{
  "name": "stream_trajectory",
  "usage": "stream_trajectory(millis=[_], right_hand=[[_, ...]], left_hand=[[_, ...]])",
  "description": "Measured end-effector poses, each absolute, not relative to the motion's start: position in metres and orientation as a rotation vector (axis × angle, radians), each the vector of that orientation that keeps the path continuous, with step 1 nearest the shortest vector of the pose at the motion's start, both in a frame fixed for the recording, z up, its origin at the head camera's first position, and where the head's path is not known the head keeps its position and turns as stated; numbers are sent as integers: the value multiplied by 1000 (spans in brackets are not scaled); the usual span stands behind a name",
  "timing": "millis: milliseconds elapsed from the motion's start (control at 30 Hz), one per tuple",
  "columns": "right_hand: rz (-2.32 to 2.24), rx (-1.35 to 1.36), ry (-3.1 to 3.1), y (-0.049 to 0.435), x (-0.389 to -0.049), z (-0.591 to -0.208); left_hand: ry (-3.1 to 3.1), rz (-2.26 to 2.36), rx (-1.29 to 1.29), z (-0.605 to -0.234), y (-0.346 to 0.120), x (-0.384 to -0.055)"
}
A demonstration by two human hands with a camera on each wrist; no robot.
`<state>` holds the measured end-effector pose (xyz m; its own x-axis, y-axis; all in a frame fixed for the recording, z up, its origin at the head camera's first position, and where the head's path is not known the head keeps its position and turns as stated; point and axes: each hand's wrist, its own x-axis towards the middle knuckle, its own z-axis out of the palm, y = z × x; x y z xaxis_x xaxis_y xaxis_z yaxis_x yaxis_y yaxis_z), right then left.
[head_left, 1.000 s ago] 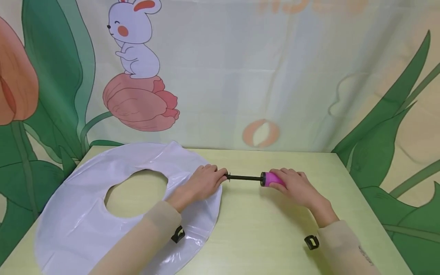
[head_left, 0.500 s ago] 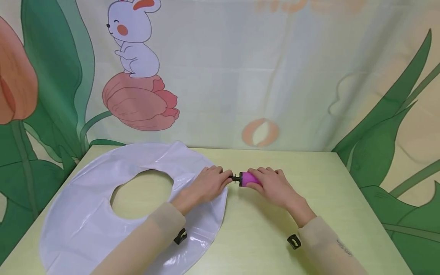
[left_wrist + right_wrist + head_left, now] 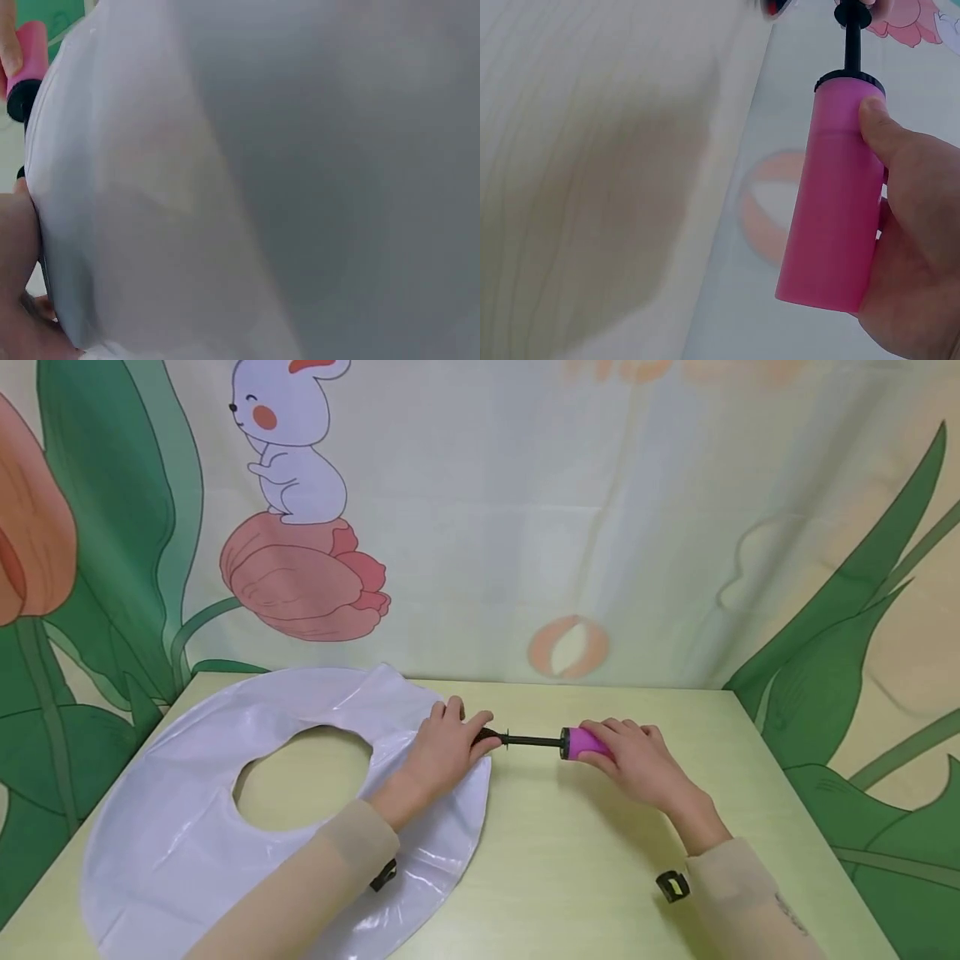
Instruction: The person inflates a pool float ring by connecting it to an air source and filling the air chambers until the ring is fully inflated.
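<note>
My right hand [image 3: 634, 761] grips the pink barrel of a hand pump [image 3: 587, 743]. In the right wrist view the thumb lies along the pink barrel [image 3: 832, 195]. A length of black rod [image 3: 534, 741] shows between the barrel and my left hand [image 3: 444, 745]. That hand holds the black end of the pump between thumb and fingers, with the index finger somewhat raised. Under the left hand and forearm lies a pale, wrinkled inflatable ring [image 3: 165, 802] with a round hole. The ring fills most of the left wrist view. Where the pump meets the ring is hidden by the left hand.
The ring spreads over the left part of a light wooden table [image 3: 570, 877]. A printed cloth backdrop [image 3: 465, 527] with a rabbit and tulips stands behind the table's far edge. A black wrist mount [image 3: 672, 886] sits by the right sleeve.
The right hand moved left with the barrel, covering most of the rod, then back right, exposing the rod again. The left index finger has lifted slightly.
</note>
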<state>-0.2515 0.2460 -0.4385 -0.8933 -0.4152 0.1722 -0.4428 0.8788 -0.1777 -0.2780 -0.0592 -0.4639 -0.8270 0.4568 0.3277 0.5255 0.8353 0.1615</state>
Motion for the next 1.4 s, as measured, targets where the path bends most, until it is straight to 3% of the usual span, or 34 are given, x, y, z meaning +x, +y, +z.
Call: stream_trajectory(millis=[467,1000,1400], right_hand=[[234,736,-2905,192,-250,-448],[321,662,-2969,252,-252,-447],[219,762,-2911,195,-253,-444]], left_hand=[[-2800,-340,-952,-464,-50,-277],[-2832,-382,-901,-464,-73,-281],[-2842,-390,-943,-460,-50,-276]])
